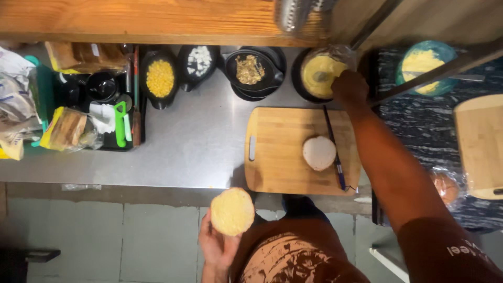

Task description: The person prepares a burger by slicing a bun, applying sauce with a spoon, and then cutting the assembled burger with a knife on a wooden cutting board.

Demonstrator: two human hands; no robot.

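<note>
Overhead, the head view shows the left hand (217, 246) held low in front of the body, off the worktop (194, 141), its fingers cupped under a bun half (232, 211) with the pale cut face up. The right hand (350, 86) reaches across to a bowl of yellow sauce (317, 73) at the back, closed on a utensil standing in it. Between them a wooden cutting board (283, 167) carries the other bun half (319, 153), with a dark-handled knife (334, 149) just beside it. Bowls of corn (160, 78), chopped white pieces (199, 62) and a brownish filling (250, 69) line the back.
</note>
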